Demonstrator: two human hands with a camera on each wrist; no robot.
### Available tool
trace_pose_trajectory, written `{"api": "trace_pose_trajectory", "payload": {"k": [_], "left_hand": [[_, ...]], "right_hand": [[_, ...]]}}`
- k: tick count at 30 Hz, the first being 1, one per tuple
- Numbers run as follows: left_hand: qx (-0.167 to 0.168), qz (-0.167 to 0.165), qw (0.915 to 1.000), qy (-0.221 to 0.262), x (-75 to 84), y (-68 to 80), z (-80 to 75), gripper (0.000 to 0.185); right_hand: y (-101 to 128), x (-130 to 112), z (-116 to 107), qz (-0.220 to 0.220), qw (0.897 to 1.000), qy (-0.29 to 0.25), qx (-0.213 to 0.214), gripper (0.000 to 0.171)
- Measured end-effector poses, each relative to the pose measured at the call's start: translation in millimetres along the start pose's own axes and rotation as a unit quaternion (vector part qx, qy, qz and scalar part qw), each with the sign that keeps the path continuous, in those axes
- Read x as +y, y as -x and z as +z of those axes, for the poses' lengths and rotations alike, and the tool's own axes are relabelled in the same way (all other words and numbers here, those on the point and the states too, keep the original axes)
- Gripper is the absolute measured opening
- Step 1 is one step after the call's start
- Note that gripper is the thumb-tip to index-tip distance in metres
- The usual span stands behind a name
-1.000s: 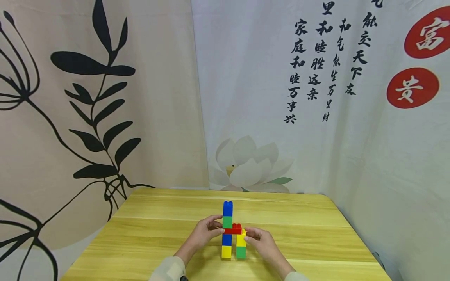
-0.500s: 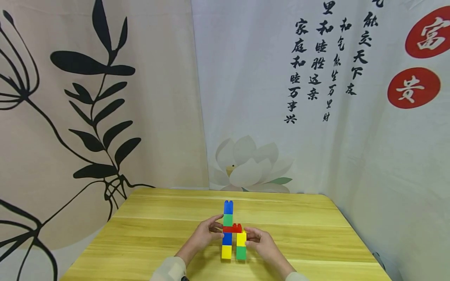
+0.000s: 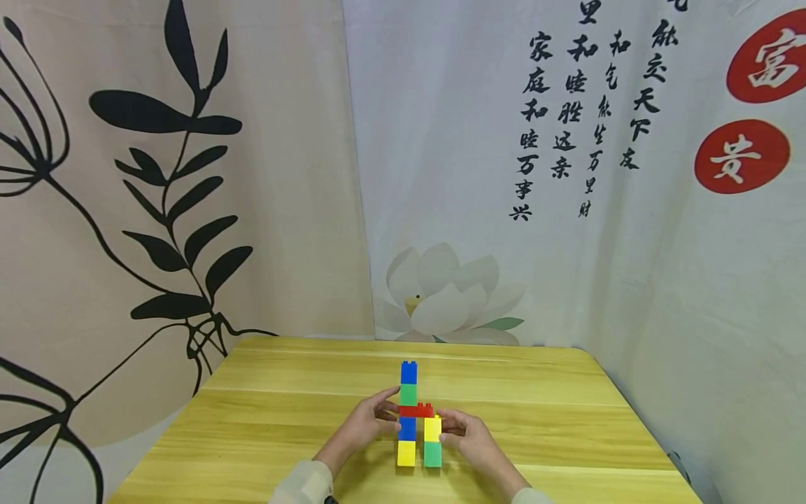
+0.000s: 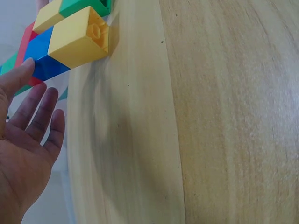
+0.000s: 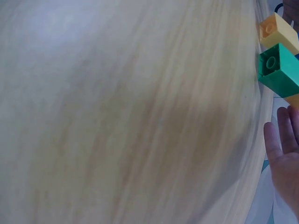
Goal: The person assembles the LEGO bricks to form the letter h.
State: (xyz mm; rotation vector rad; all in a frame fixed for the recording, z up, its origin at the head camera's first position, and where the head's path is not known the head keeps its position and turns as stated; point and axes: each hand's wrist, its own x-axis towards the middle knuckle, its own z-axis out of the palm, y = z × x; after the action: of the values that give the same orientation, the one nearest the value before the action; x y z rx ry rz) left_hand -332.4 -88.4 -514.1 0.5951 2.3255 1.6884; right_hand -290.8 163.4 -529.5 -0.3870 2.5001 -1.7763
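Note:
Toy building bricks are joined into one structure, held upright between both hands. In the head view its taller left column has a yellow brick at the bottom, then a blue brick, a flat red brick, a green brick and a blue top brick. Under the red brick's right end is a shorter column of a yellow brick on a green brick. My left hand holds the left column, thumb on the lower blue brick. My right hand holds the right column at its yellow brick. Some fingers are hidden behind.
Beneath the bricks lies a wooden table; the wrist views show their hollow undersides raised off its surface. A printed cloth with plants and writing hangs behind the table's far edge.
The structure has tilted slightly. My left thumb has slid down from the red brick to the blue one, and my right thumb has shifted to the yellow brick's right side.

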Motion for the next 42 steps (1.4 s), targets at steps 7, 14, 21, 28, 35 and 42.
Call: {"api": "trace_pose_trajectory", "payload": {"k": [7,14,21,28,35,42], "left_hand": [[-0.008,0.004,0.9999,0.006,-4.3,-0.2,-0.4,0.075],[-0.013,-0.001,0.9999,0.003,-7.8,-0.5,-0.7,0.073],[-0.019,-0.019,0.9996,-0.001,-9.4,-2.1,-1.2,0.073],[-0.030,-0.028,0.9992,-0.003,-9.2,-1.3,-1.7,0.074],[-0.039,-0.025,0.9989,-0.002,-11.9,-2.0,-1.1,0.072],[-0.045,-0.026,0.9986,-0.006,-14.7,-1.1,-0.1,0.069]], "right_hand": [[1,0,0,0.008,1.000,0.015,-0.011,0.051],[2,-1,1,0.018,0.999,0.015,-0.026,0.054],[2,-3,2,0.029,0.999,0.021,-0.019,0.053],[2,-2,2,0.033,0.999,0.031,-0.017,0.054],[3,-2,2,0.033,0.999,0.034,-0.020,0.053],[5,-3,1,0.024,0.998,0.047,-0.026,0.053]]}}
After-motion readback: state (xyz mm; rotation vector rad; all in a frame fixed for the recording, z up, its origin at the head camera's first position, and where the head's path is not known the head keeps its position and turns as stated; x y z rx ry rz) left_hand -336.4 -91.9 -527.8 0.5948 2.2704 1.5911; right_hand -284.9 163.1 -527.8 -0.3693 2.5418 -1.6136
